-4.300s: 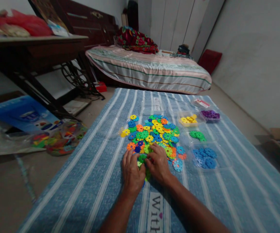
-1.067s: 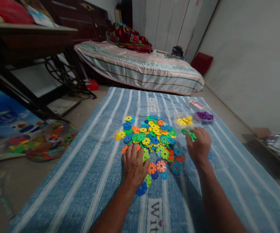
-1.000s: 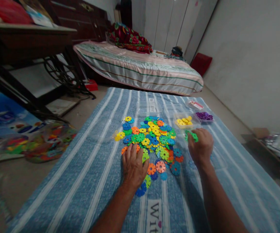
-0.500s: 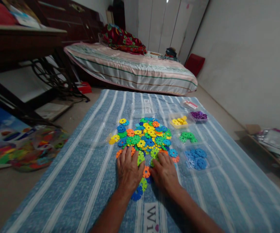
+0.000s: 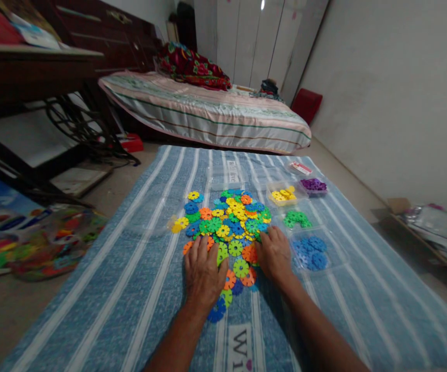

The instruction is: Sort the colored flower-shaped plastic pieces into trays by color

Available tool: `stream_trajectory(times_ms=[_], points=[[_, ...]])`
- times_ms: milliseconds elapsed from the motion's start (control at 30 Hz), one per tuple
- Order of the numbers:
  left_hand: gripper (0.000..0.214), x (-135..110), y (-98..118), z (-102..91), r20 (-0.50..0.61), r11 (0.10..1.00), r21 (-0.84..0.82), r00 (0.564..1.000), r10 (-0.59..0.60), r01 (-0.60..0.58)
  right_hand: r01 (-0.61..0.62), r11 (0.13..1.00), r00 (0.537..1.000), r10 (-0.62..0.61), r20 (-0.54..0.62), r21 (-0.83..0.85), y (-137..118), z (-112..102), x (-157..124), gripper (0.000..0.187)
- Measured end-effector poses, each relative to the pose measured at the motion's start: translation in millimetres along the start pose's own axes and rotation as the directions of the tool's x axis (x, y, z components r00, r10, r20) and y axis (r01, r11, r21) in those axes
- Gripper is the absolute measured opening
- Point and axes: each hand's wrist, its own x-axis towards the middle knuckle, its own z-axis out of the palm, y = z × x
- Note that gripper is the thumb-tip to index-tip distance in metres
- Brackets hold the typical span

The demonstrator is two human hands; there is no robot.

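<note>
A pile of colourful notched plastic discs [image 5: 236, 212] in yellow, green, blue and orange lies spread on a blue striped cloth [image 5: 138, 289]. My left hand [image 5: 203, 266] rests palm down on the pile's near left edge, fingers stretched forward over orange and lime discs. At the near right edge, my right hand [image 5: 275, 253] lies over the discs with its fingers slightly bent and its thumb beside an orange disc [image 5: 249, 253]. Neither hand visibly grips a disc. A few discs, among them a dark blue one [image 5: 217, 310], trail toward me between the forearms.
To the right stand clear containers of blue discs [image 5: 310, 252], green discs [image 5: 298, 219], yellow discs [image 5: 283, 194] and purple pieces [image 5: 313, 185]. Transparent empty trays [image 5: 227, 178] sit behind the pile. Beyond are a bed [image 5: 207, 113] and a treadle sewing table [image 5: 33, 62].
My right hand has moved right and slightly forward, uncovering orange and lime discs near the middle. The left hand stays nearly in place. The whole view has shifted slightly.
</note>
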Motion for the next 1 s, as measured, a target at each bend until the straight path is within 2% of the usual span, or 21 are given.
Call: stream_trajectory(times_ms=[100, 233, 367, 500, 567, 633, 700, 767, 833, 900, 1000], points=[[0.034, 0.6, -0.9, 0.0, 0.004, 1.000, 0.005, 1.000, 0.006, -0.006, -0.004, 0.996, 0.998, 0.009, 0.057, -0.089, 3.2, 3.3, 8.4, 0.009], [0.034, 0.2, -2.2, 0.7, 0.003, 1.000, 0.016, 1.000, 0.018, -0.018, 0.048, 0.990, 0.999, -0.048, 0.008, -0.129, 0.3, 3.4, 4.1, 0.018], [0.034, -0.5, -2.3, 1.5, -0.010, 1.000, 0.006, 1.000, 0.012, -0.012, 0.109, 0.993, 0.991, -0.112, -0.079, -0.045, 1.0, -8.1, 0.1, 0.023], [0.034, -0.4, -2.0, 1.7, -0.011, 1.000, 0.001, 1.000, 0.012, -0.012, 0.156, 0.986, 0.974, -0.143, -0.174, 0.062, 14.8, -33.7, 14.2, 0.025], [0.034, -0.3, -2.0, 1.8, -0.005, 1.000, -0.001, 1.000, 0.009, -0.009, 0.097, 0.995, 0.961, -0.092, -0.261, 0.006, 27.5, -47.9, 26.9, 0.023], [0.034, -0.4, -2.0, 2.0, -0.001, 1.000, -0.004, 1.000, 0.004, -0.004, -0.016, 0.997, 0.939, -0.012, -0.344, -0.079, 39.7, -58.4, 37.9, 0.017], [0.034, -0.6, -2.1, 2.3, -0.008, 1.000, -0.002, 1.000, 0.004, -0.004, -0.082, 0.990, 0.932, 0.035, -0.360, -0.114, 46.5, -62.0, 43.1, 0.014], [0.033, -0.8, -2.2, 2.7, -0.017, 1.000, 0.005, 1.000, 0.008, -0.007, -0.033, 0.996, 0.965, 0.009, -0.263, -0.088, 44.4, -57.4, 41.5, 0.015], [0.033, -0.9, -2.7, 2.9, -0.018, 1.000, 0.011, 1.000, 0.013, -0.013, 0.060, 0.998, 0.995, -0.062, -0.077, -0.029, 34.7, -46.4, 35.7, 0.016], [0.035, -1.1, -3.4, 2.6, -0.004, 1.000, 0.009, 1.000, 0.022, -0.022, 0.089, 0.996, 0.990, -0.089, 0.113, 0.008, 21.8, -32.6, 30.0, 0.013], [0.036, -1.3, -3.9, 1.0, 0.016, 0.999, 0.006, 0.999, 0.033, -0.033, 0.008, 1.000, 0.959, -0.002, 0.282, -0.020, 6.2, -15.0, 25.7, 0.018]])
